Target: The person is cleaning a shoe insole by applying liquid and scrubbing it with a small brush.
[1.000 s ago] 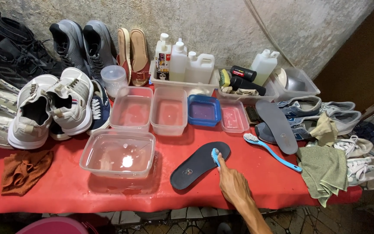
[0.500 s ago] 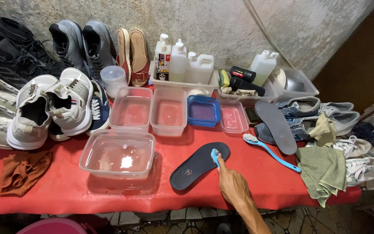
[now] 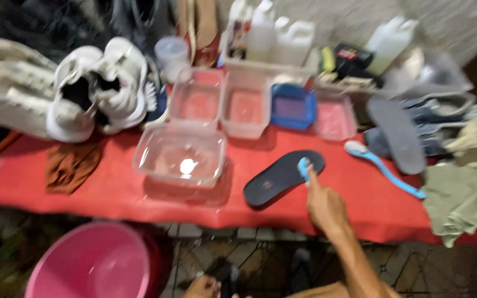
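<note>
Here right hand (image 3: 324, 207) clasps blue brush (image 3: 304, 167) on black insole (image 3: 280, 176).

Your right hand (image 3: 324, 207) is bare: fingers (image 3: 311, 179), knuckles and back of the hand are uncovered. Behind the fingers, the wrist is narrow and bare. Your right forearm (image 3: 354, 259) is lean and straight, and bare along all of its visible length down to the lower edge of the view. Below the fingers and to their left, at the lower edge, a further bare part of your body (image 3: 202, 287) shows beside a dark shape. Motion blur prevents identification of either. Blur also softens all outlines.
</note>
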